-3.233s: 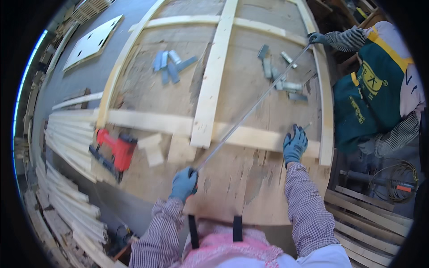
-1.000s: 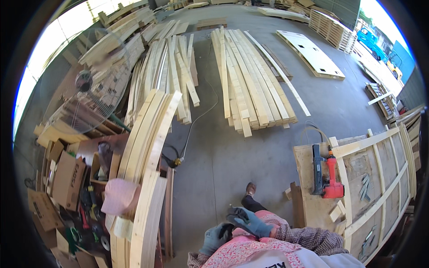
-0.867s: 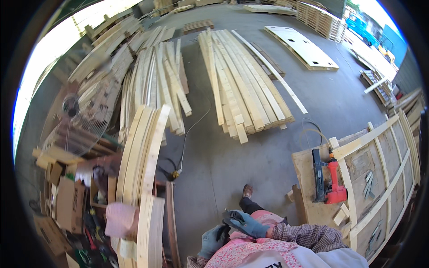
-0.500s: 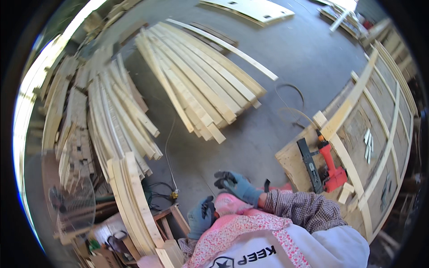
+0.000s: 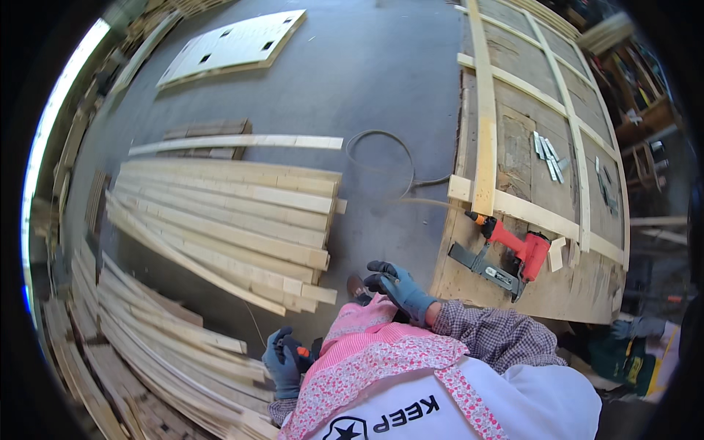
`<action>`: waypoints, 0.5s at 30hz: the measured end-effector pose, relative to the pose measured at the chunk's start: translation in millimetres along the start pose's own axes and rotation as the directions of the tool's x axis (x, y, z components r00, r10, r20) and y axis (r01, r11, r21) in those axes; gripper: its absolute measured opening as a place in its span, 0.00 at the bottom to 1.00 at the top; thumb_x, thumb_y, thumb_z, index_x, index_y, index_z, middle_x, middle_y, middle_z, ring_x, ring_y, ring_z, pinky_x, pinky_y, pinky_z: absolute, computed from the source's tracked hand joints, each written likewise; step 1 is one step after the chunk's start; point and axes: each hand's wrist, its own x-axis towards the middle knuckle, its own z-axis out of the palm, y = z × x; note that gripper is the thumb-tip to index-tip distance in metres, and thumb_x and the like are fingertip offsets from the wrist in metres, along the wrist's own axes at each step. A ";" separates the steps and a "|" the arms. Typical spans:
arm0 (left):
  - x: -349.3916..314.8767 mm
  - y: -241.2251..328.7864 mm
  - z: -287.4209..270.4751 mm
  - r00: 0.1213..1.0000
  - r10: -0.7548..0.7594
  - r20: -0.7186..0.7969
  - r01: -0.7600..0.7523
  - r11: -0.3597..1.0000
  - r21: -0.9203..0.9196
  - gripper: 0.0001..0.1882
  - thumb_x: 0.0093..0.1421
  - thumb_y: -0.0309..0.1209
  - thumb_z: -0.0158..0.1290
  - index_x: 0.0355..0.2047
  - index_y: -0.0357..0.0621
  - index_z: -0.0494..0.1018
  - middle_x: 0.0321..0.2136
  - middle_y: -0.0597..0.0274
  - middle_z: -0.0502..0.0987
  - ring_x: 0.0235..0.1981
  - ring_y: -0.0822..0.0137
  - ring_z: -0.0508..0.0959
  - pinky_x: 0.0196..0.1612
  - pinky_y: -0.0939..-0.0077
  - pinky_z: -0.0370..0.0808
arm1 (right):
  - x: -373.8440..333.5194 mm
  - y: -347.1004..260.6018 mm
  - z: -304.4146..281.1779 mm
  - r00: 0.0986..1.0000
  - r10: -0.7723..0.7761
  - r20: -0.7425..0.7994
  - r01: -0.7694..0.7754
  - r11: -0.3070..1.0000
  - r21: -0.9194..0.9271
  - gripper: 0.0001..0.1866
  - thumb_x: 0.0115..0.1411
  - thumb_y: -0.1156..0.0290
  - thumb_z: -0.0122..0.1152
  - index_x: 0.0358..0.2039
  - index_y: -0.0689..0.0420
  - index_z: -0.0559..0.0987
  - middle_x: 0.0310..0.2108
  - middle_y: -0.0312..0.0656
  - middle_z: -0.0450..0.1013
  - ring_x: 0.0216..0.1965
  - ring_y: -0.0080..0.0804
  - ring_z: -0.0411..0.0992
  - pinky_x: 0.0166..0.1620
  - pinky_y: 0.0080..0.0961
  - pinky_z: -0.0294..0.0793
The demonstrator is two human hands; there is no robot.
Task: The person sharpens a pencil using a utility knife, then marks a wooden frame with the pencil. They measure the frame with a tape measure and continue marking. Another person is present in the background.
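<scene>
My left hand point(image 5: 282, 364), in a blue-grey glove with dark fingertips, hangs beside the pink apron point(image 5: 389, 341), fingers loosely bent and apart. A small dark and orange thing point(image 5: 303, 352) shows right beside it; whether they touch I cannot tell. My right hand point(image 5: 403, 292), gloved alike, is in front of the apron with bent, parted fingers and nothing visible in them. Closest to it on the right, a red nail gun point(image 5: 518, 249) with a dark magazine lies on the corner of the wooden workbench point(image 5: 458, 282). A hose point(image 5: 433, 203) leads to the gun.
Long pale boards point(image 5: 227, 220) lie stacked ahead left, with another stack point(image 5: 169, 337) nearer. A slatted wood frame point(image 5: 546, 213) with metal strips point(image 5: 548, 156) covers the bench. A white panel point(image 5: 235, 45) lies on the floor beyond. Another person's gloved hand point(image 5: 638, 328) shows at lower right.
The view has turned to the right, so the board stacks, bench and nail gun appear shifted and rotated. Both hands stay low at the apron, the left a little farther from the right.
</scene>
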 end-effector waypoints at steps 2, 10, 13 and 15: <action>48.6 26.8 -3.8 0.988 0.151 0.044 -0.155 0.980 0.128 0.12 0.59 0.21 0.43 0.42 0.34 0.71 0.25 0.59 0.76 0.26 0.73 0.75 0.31 0.79 0.72 | 35.0 -5.9 -5.9 0.980 -0.173 -0.096 0.174 0.985 0.011 0.19 0.63 0.76 0.43 0.56 0.59 0.66 0.40 0.46 0.74 0.41 0.31 0.72 0.41 0.25 0.74; 190.4 72.8 30.3 0.972 0.209 0.105 -0.221 0.967 0.127 0.11 0.60 0.22 0.44 0.42 0.33 0.72 0.20 0.59 0.75 0.23 0.74 0.74 0.30 0.79 0.73 | 119.2 -113.1 -89.8 0.696 -0.272 -0.664 0.241 0.960 -0.140 0.12 0.62 0.70 0.51 0.45 0.58 0.76 0.32 0.41 0.77 0.28 0.29 0.75 0.34 0.27 0.74; 225.7 100.0 70.0 0.973 0.192 0.127 -0.202 0.976 0.078 0.10 0.61 0.24 0.46 0.41 0.34 0.72 0.19 0.60 0.76 0.21 0.74 0.74 0.27 0.79 0.72 | 159.2 -150.2 -199.6 0.297 -0.769 -0.567 0.293 0.638 -0.712 0.12 0.61 0.64 0.54 0.35 0.59 0.77 0.27 0.42 0.75 0.25 0.34 0.72 0.29 0.34 0.70; 260.6 109.7 94.0 0.966 0.195 0.172 -0.217 0.968 0.124 0.10 0.61 0.24 0.46 0.41 0.34 0.72 0.18 0.59 0.75 0.21 0.74 0.74 0.27 0.79 0.71 | 155.1 -220.5 -256.6 0.278 -0.836 -0.472 -0.214 0.426 -0.879 0.16 0.61 0.56 0.52 0.32 0.57 0.77 0.28 0.49 0.73 0.31 0.50 0.71 0.33 0.41 0.70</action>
